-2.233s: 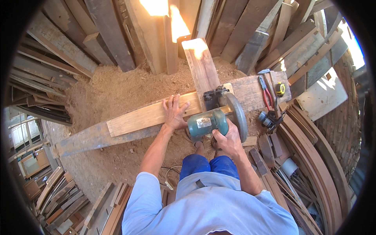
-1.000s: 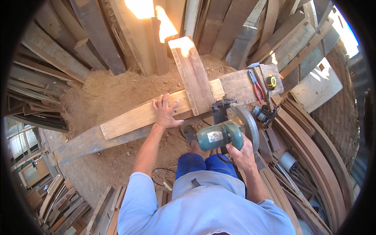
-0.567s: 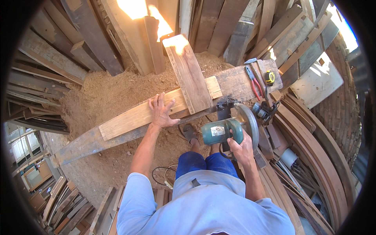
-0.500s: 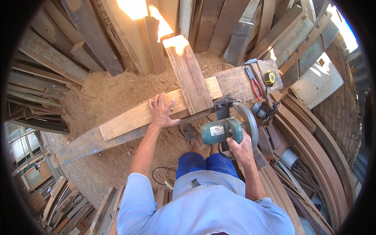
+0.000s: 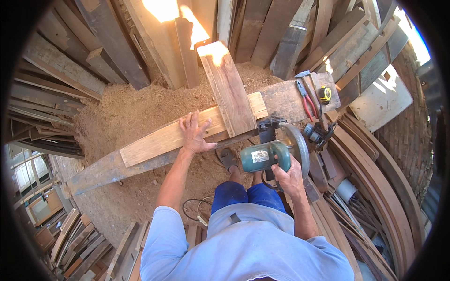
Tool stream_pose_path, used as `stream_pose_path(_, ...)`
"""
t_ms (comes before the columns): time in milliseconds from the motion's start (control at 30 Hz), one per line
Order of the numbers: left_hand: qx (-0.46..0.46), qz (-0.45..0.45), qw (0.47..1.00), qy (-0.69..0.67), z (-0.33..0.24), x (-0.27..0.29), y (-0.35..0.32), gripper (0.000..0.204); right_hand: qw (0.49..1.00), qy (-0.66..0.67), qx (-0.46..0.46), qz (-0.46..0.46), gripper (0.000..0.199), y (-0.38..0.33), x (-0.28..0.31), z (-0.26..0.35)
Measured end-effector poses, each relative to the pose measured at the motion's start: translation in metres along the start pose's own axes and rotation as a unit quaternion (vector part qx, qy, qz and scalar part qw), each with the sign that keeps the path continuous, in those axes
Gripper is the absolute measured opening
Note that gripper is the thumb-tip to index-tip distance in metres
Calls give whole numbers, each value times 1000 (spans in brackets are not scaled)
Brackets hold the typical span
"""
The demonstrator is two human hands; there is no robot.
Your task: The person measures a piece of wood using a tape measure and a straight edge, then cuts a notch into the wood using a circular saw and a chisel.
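So the person's got the left hand [image 5: 194, 136] planted flat on the pale board [image 5: 154, 144], fingers fanned out wide, thumb off to the side over its near edge. The right hand [image 5: 289, 175] has the green circular saw [image 5: 260, 158] by its rear handle, thumb over the top and fingers curled round it, though I can't tell exactly where the fingertips end up. The saw is on the near side of the pale board, off its right end; can't tell if its dark base touches any wood. A brown plank [image 5: 230, 96] lies crosswise over the pale board near that right end, running out past the far side. Underneath the pale board is a long worn beam [image 5: 101, 173] that sticks out past both ends. Beyond the right end, red-handled pliers [image 5: 305, 99], a hammer [image 5: 302, 74] and a yellow-and-black tape measure [image 5: 325, 95] sit on that beam.
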State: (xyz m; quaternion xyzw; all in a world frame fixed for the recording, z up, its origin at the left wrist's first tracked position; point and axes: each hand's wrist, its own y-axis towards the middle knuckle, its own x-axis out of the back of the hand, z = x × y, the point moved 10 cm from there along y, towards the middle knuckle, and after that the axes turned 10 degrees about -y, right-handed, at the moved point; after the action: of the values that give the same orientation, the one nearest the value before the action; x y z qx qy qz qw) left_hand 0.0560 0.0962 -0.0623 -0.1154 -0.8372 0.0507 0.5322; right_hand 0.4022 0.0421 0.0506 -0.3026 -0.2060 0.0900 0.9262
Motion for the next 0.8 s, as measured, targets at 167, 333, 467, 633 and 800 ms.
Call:
stream_pose_path(167,-4,3,1000,2,-2,1,0,102,1000,8,-3,-5,35,0,-1,-6)
stream_pose_path(333,-8,-2,1000,-5,-2,1,0,102,1000,13,0,-5,34,-1,-2,-4)
stream_pose_path(467,-11,-1,1000,-6,-1,-1,0,101,1000,19,-3,-5,33,-2,-2,-3)
stream_pose_path(633,-10,-4,1000,-4,-3,2,0,100,999,27,-15,-7,34,-3,-1,2)
stream_pose_path(800,-5,-5,1000,-8,-4,4,0,99,1000,8,-5,-2,34,-3,-1,3)
